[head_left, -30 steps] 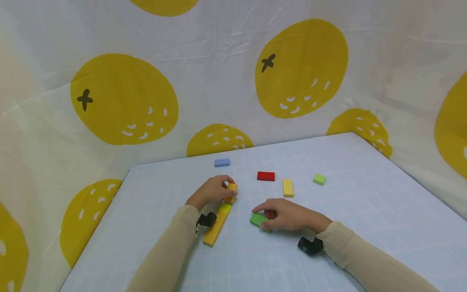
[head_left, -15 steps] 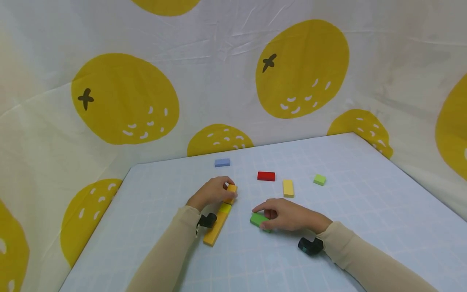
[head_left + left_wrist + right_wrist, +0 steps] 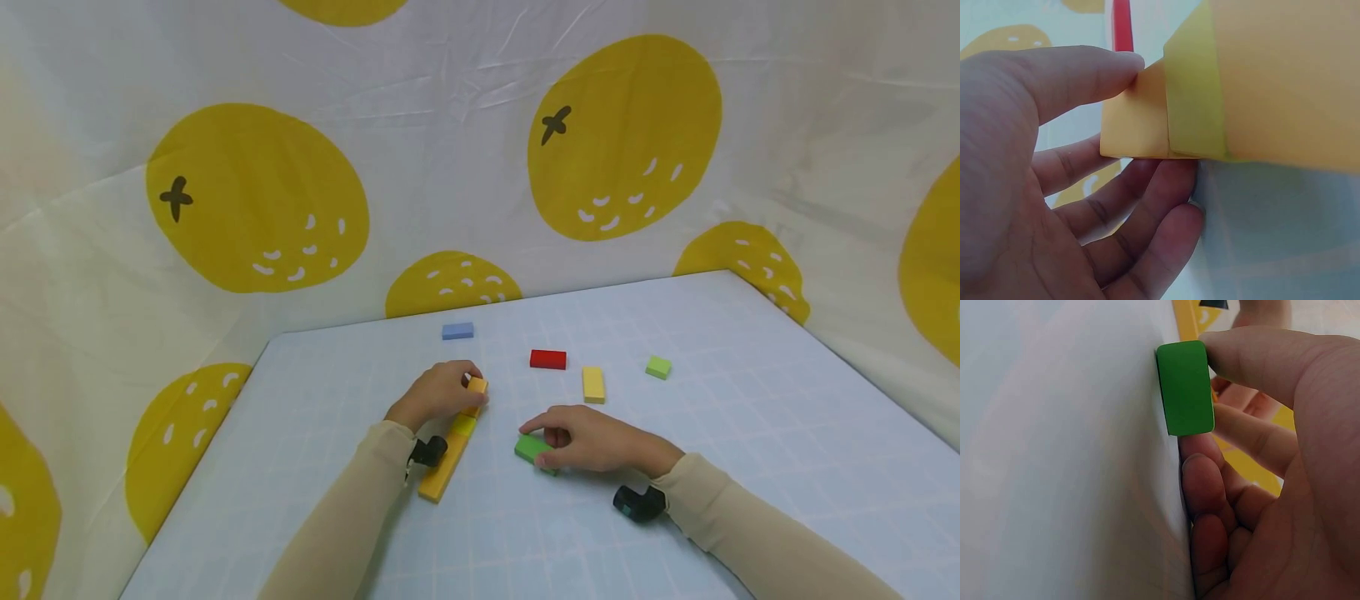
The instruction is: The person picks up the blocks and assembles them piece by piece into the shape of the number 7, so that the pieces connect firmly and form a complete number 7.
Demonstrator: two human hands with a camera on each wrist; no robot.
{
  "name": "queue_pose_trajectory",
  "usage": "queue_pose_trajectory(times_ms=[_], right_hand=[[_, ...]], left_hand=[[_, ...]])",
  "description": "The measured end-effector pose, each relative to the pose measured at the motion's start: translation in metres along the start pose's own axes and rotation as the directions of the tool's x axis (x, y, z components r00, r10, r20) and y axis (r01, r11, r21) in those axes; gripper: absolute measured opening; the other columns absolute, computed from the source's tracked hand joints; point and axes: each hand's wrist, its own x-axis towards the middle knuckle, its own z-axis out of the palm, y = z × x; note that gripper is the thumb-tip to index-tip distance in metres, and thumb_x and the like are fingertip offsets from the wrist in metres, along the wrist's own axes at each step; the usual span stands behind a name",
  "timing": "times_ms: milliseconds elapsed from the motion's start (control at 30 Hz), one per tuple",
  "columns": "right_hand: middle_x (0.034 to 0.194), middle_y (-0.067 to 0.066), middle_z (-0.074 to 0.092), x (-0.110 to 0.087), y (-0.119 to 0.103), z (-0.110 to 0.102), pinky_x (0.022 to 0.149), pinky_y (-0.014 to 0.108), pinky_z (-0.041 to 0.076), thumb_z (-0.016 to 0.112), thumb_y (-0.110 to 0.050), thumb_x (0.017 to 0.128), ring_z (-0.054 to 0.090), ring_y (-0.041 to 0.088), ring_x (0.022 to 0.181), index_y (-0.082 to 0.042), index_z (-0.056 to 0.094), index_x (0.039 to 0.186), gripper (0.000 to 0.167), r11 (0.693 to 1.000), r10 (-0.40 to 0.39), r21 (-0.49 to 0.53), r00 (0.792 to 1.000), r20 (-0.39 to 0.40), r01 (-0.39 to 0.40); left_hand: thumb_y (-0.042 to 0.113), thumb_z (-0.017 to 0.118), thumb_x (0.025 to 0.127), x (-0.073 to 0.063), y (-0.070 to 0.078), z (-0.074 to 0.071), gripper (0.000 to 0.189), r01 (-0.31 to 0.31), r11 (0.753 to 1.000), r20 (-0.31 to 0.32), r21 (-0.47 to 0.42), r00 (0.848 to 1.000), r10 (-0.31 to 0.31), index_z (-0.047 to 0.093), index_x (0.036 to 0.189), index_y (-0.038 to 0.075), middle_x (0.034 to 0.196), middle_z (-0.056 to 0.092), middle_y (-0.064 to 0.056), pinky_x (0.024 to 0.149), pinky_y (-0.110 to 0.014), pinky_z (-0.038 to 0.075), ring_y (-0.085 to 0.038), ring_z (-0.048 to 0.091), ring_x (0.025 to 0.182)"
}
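In the head view my left hand [image 3: 437, 393] pinches an orange block [image 3: 477, 386] between thumb and fingers. That block lies against a small yellow block [image 3: 463, 426], which meets a long orange block [image 3: 444, 471], so the three form one slanting row. The left wrist view has the held block's end flush with the yellow one, my thumb on its upper side and fingers under it. To the right of the row, my right hand [image 3: 597, 439] grips a green block [image 3: 531, 447] low over the table. Its rounded end [image 3: 1186, 387] faces the right wrist camera.
Farther back on the pale grid-patterned table [image 3: 337, 375] lie a blue block [image 3: 457, 331], a red block [image 3: 548, 359], a light yellow block [image 3: 593, 385] and a small light green block [image 3: 658, 367]. A white cloth [image 3: 450, 183] with yellow fruit prints stands behind the table.
The orange block in my left hand has shifted slightly nearer, toward the yellow block. My right hand and the green block stay in place; the head view tilts a little.
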Motion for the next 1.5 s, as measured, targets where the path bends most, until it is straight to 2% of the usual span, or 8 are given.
queue_pose_trajectory(times_ms=[233, 667, 967, 1200, 1500], right_hand=[[0.093, -0.006, 0.058, 0.0002, 0.0, -0.0001, 0.074, 0.028, 0.046, 0.071, -0.04, 0.093, 0.054, 0.013, 0.086, -0.025, 0.065, 0.131, 0.042, 1.0, -0.007, 0.001, 1.0, 0.0, 0.007], [0.092, -0.006, 0.058, 0.0003, -0.0012, -0.0006, 0.072, 0.028, 0.046, 0.072, -0.04, 0.092, 0.054, 0.013, 0.084, -0.023, 0.065, 0.132, 0.043, 1.0, 0.004, 0.015, 1.0, 0.002, -0.004], [0.092, -0.006, 0.057, 0.0002, 0.0004, -0.0005, 0.072, 0.028, 0.046, 0.072, -0.04, 0.092, 0.054, 0.013, 0.085, -0.026, 0.065, 0.131, 0.042, 1.0, 0.016, 0.018, 1.0, 0.001, -0.016], [0.092, -0.006, 0.057, -0.0006, -0.0019, 0.0005, 0.073, 0.029, 0.046, 0.072, -0.04, 0.092, 0.054, 0.014, 0.085, -0.024, 0.065, 0.131, 0.043, 1.0, 0.02, 0.021, 1.0, 0.006, -0.02], [0.093, -0.005, 0.058, -0.002, -0.0026, -0.0001, 0.073, 0.029, 0.047, 0.072, -0.04, 0.092, 0.055, 0.015, 0.087, -0.025, 0.065, 0.132, 0.043, 0.999, 0.032, 0.032, 0.999, 0.008, -0.032]], left_hand=[[0.042, 0.075, 0.087, -0.0027, 0.0014, -0.0004, 0.031, -0.025, 1.0, -0.003, 0.006, 1.0, 0.025, 0.067, 0.109, 0.021, 0.098, 0.063, 0.001, 0.081, -0.035, 0.053, -0.021, 0.058, 0.089], [0.041, 0.077, 0.085, -0.0006, 0.004, 0.0009, 0.035, 0.018, 1.0, 0.021, 0.006, 1.0, -0.018, 0.068, 0.113, 0.022, 0.1, 0.062, 0.0, 0.081, -0.037, 0.053, -0.022, 0.058, 0.089], [0.04, 0.077, 0.086, -0.0033, 0.0055, 0.0015, 0.036, 0.02, 1.0, 0.016, 0.008, 1.0, -0.02, 0.069, 0.116, 0.021, 0.102, 0.062, -0.001, 0.084, -0.038, 0.053, -0.022, 0.058, 0.091], [0.039, 0.077, 0.087, -0.0071, 0.0051, 0.0029, 0.036, 0.03, 0.999, 0.019, -0.016, 0.999, -0.029, 0.07, 0.117, 0.021, 0.103, 0.062, -0.001, 0.085, -0.039, 0.053, -0.022, 0.057, 0.092], [0.039, 0.078, 0.086, -0.0033, 0.0033, 0.0043, 0.037, 0.032, 0.999, 0.028, -0.022, 0.999, -0.032, 0.069, 0.118, 0.022, 0.104, 0.062, -0.002, 0.084, -0.038, 0.054, -0.022, 0.058, 0.091]])
